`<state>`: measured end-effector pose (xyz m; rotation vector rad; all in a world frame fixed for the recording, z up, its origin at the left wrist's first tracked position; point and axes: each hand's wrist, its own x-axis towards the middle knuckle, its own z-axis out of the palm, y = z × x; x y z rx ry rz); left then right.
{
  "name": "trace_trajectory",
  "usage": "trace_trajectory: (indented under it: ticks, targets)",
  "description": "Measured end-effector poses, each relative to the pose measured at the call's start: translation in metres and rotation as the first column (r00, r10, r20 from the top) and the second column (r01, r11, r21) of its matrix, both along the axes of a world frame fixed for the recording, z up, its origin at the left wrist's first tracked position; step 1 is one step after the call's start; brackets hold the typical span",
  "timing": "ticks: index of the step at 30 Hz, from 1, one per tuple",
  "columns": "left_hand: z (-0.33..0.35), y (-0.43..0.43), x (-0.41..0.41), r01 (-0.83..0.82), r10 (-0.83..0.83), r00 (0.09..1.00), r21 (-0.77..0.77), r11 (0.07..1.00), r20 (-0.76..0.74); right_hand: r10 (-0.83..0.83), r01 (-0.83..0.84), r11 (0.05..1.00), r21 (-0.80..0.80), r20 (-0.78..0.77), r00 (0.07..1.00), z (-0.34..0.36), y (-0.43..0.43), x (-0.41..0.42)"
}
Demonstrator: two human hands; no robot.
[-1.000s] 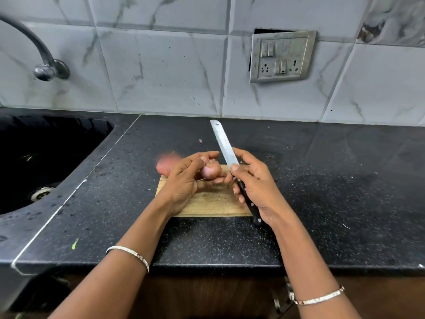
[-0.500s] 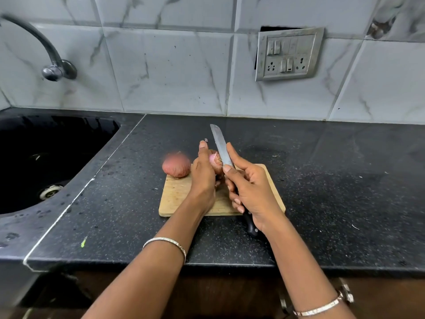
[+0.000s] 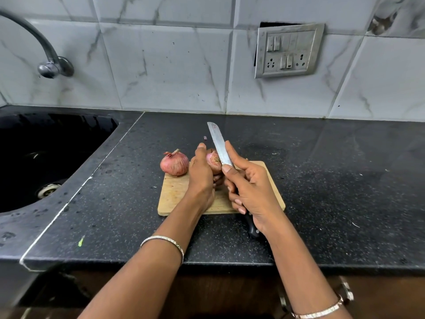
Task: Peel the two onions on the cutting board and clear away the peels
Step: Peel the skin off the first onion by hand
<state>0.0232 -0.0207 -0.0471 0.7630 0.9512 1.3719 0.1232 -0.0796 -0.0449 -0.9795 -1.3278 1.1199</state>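
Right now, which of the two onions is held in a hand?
The held onion beside the knife: the left hand grips it. The other onion sits untouched at the far left corner of the cutting board.

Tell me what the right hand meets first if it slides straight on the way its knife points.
Likely the onion gripped by the left hand: it sits against the knife blade just ahead of the right hand. Past it lies countertop, then the tiled wall; depth is unclear.
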Motion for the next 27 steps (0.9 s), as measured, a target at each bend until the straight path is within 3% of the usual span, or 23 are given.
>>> trace_trajectory:
  ticks: [20,27]
  targets:
    - [0.0,0.001,0.0,-0.083,0.083,0.996,0.011,0.997,-0.026,0.018,-0.023,0.999,0.037,0.149,0.989,0.006,-0.001,0.006]
    - [0.0,0.0,0.0,-0.041,0.041,0.998,0.006,0.999,-0.04,-0.18,0.11,0.972,0.206,0.362,0.915,0.002,0.016,0.007]
